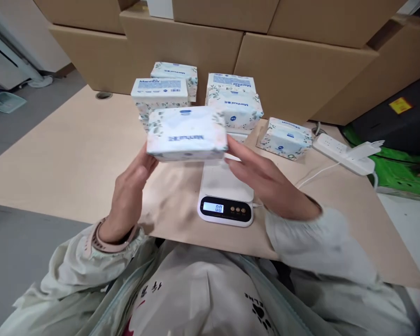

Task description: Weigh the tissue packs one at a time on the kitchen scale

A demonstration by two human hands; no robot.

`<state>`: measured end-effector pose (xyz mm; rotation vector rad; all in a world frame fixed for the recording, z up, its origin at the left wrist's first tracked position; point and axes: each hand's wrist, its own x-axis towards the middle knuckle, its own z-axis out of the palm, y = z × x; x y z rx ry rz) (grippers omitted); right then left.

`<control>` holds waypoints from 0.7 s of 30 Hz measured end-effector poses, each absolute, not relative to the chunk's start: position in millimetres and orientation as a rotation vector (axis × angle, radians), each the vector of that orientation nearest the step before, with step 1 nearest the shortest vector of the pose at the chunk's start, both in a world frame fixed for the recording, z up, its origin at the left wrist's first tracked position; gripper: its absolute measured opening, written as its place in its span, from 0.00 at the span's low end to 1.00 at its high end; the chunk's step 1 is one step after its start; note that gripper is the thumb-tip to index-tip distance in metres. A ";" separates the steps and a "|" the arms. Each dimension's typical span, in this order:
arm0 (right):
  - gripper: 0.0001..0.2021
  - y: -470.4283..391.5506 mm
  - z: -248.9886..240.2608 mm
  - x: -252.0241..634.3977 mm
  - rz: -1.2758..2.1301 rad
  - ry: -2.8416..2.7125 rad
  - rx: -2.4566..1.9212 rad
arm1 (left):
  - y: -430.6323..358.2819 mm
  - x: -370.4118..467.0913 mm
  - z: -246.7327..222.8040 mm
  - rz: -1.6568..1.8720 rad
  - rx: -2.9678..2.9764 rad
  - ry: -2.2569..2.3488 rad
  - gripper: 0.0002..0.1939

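A white tissue pack (187,133) with a floral print is held up between my two hands, above the table. My left hand (131,191) grips its left end, and my right hand (262,177) grips its right end. Below and to the right of the pack lies a white digital scale (226,186), its lit display reading 0.0. The back part of the scale is hidden by the held pack. Behind stand more packs in two groups, a left group (161,93) and a right group (234,107). One more pack (287,137) lies farther right.
Large cardboard boxes (189,46) line the back of the table (73,154). A white power strip (343,154) with a plug and cable sits at the right. Green material (402,172) lies beyond the right edge. A cable hole (103,95) is at the back left.
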<state>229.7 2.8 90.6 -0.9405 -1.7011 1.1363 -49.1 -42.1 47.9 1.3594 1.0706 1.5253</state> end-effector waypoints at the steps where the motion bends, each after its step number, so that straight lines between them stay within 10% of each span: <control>1: 0.26 -13.1 90.4 247.1 1.139 -1.695 -0.980 | -45.4 -41.1 49.5 1.473 1.428 1.028 0.24; 12: 0.34 -45.2 23.1 317.7 1.163 -1.582 -1.198 | -29.2 -0.3 13.5 1.017 1.726 1.007 0.33; 21: 0.21 -30.0 3.6 326.0 0.788 -1.123 -1.216 | 1.8 -5.7 2.3 1.660 1.368 1.072 0.23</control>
